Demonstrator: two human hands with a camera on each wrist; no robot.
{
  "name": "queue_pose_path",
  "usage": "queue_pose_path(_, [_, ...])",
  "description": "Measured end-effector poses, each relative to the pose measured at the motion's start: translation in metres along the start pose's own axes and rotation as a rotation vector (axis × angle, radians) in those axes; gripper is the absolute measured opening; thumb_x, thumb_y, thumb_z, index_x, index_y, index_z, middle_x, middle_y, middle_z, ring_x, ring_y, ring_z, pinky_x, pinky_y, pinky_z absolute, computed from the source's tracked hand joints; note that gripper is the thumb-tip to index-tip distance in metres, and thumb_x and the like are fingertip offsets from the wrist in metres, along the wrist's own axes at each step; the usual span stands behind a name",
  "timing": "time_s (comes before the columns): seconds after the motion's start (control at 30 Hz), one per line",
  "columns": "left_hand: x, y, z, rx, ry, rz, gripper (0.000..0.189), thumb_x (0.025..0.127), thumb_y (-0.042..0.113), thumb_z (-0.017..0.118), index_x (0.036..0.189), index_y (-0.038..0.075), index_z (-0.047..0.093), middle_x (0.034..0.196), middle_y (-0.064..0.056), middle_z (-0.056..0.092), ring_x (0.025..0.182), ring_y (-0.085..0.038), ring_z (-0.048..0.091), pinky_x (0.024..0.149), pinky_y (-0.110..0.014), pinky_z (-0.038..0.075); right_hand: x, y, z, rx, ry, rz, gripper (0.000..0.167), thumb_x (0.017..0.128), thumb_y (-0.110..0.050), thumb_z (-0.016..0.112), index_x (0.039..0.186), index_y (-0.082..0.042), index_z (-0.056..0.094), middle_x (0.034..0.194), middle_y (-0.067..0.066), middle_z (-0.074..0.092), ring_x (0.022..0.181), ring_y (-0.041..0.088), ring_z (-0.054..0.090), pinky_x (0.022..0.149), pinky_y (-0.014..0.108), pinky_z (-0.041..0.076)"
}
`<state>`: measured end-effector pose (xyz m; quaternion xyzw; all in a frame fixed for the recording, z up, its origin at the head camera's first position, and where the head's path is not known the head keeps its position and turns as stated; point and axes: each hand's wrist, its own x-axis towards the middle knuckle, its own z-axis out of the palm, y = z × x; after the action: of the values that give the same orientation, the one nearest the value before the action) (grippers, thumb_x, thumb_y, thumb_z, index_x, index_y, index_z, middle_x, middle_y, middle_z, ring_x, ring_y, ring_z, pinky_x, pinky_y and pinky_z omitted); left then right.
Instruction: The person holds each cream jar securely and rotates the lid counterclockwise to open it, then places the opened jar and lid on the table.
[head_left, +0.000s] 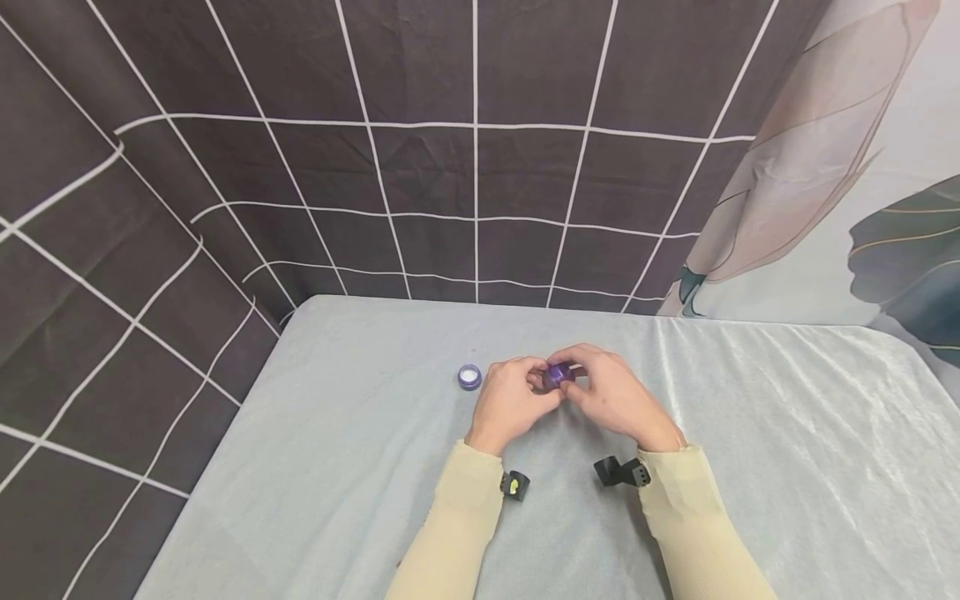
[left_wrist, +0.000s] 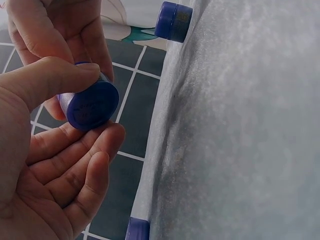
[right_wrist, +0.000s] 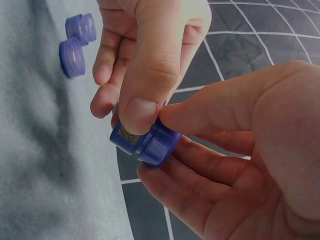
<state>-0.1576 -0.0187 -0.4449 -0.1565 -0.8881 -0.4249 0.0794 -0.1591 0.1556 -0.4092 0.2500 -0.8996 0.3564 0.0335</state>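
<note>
A small purple jar (head_left: 558, 376) is held between both hands above the pale cloth. My left hand (head_left: 512, 400) pinches the end with a gold printed patch, its thumb laid across that patch in the right wrist view. My right hand (head_left: 611, 392) pinches the wider, smooth end, thumb on one side and fingertips on the other. The round flat base (left_wrist: 94, 107) faces the left wrist camera, with faint marks on it. Left of the left hand, a purple ringed piece with a white centre (head_left: 469, 377) lies on the cloth.
Two purple pieces, one with a narrower neck (right_wrist: 81, 28) and one round and ridged (right_wrist: 72, 57), lie close together on the cloth. Another purple jar (left_wrist: 174, 22) shows in the left wrist view. A dark gridded curtain (head_left: 420, 167) hangs behind the cloth-covered table (head_left: 337, 467).
</note>
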Motion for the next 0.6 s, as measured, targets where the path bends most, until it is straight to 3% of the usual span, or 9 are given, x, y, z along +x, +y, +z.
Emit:
queue_pose_path(0.37, [0.0007,0.0010,0.0000,0.006,-0.007,-0.012,0.031,0.077,0.025,0.083,0.104,0.011,0.077,0.089,0.004,0.076,0.077,-0.002,0.067,0.072,-0.018,0.051,-0.0002,0.0005,0.0002,-0.002,-0.003,0.028,0.035,0.084,0.000,0.065,0.118,-0.004,0.069,0.116,0.010,0.070,0.102,0.029,0.068,0.091,0.048,0.052])
queue_pose_path(0.6, [0.0006,0.0018,-0.0003,0.006,0.000,-0.009,0.031,0.078,0.026,0.082,0.105,0.012,0.077,0.089,0.005,0.075,0.077,-0.001,0.067,0.073,-0.018,0.051,0.0002,-0.0002,-0.0005,0.005,-0.004,0.066,0.040,0.088,-0.007,0.065,0.128,-0.001,0.064,0.125,0.016,0.067,0.102,0.034,0.068,0.090,0.050,0.053])
